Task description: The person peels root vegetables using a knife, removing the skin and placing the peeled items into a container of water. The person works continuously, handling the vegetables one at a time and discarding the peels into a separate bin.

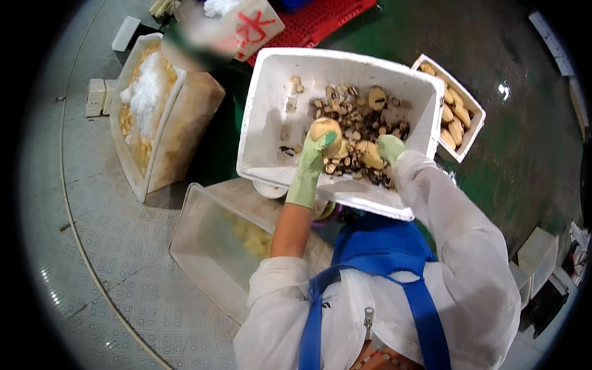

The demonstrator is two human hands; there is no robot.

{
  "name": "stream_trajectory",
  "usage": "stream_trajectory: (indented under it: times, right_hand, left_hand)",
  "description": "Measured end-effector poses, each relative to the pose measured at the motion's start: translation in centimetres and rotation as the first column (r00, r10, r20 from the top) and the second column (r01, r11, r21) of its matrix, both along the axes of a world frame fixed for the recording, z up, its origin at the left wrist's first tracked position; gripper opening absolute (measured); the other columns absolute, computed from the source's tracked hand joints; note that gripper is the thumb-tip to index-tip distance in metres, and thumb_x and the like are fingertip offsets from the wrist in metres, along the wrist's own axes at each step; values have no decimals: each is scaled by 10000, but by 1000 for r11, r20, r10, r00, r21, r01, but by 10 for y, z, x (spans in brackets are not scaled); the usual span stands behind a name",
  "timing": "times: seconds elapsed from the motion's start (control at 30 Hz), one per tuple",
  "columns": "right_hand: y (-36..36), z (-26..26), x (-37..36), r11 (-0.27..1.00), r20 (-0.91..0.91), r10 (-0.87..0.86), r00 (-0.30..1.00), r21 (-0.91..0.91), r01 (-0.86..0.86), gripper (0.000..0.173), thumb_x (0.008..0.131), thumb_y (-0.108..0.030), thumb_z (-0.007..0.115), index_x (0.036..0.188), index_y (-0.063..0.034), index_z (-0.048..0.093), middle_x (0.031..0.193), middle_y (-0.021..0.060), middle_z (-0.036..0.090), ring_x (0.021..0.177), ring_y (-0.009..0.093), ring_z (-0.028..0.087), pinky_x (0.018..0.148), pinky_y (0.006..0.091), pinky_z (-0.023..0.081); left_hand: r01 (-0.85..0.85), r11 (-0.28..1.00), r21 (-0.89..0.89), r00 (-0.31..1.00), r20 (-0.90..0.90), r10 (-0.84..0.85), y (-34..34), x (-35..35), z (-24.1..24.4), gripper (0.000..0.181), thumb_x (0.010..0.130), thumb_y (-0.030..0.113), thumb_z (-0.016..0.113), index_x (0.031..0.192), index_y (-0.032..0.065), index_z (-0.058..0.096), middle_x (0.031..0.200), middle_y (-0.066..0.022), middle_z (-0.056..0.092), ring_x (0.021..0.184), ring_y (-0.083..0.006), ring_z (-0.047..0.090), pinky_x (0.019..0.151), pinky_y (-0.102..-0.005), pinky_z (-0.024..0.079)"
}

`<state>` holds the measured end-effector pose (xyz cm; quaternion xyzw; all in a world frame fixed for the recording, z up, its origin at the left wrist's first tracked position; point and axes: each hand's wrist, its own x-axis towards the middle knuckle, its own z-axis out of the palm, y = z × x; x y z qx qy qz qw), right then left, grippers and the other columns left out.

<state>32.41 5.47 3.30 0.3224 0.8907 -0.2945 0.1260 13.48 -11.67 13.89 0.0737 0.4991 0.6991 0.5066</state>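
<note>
My left hand, in a pale green glove, is wrapped around a peeled, rounded root segment, apparently lotus root. It holds the segment over a large white foam box. My right hand, gloved alike, is curled beside another pale root segment inside the box's near right part. Whether it grips anything is hidden from this angle. Dark and pale cut-off root ends litter the box floor. Among them, toward the far side, lies a short root piece with a dark mark.
A smaller foam box of whole roots stands at right. To the left, a tall plastic bin holds yellowish pieces topped with ice. Another bin with cloudy liquid stands by my left arm. A hose crosses the tiled floor.
</note>
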Motion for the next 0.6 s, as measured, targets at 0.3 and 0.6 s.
stream_trajectory:
  times: [0.3, 0.6]
  right_hand:
    - [-17, 72, -25, 761, 29, -129, 991, -638, 118, 130, 817, -154, 578, 843, -26, 573, 703, 104, 644, 602, 171, 624, 513, 288, 471]
    - [-25, 103, 28, 678, -27, -136, 990, -731, 73, 243, 787, -199, 649, 954, -32, 593, 811, 82, 650, 639, 167, 627, 554, 266, 503]
  left_hand:
    - [-503, 864, -7, 598, 720, 354, -79, -29, -54, 738, 644, 441, 813, 1227, 126, 487, 1164, -139, 559, 1011, -353, 566, 813, -518, 538]
    - [-774, 627, 89, 588, 470, 658, -302, -29, -32, 540, 807, 528, 606, 1170, 135, 530, 1108, -96, 581, 1032, -311, 543, 845, -506, 493]
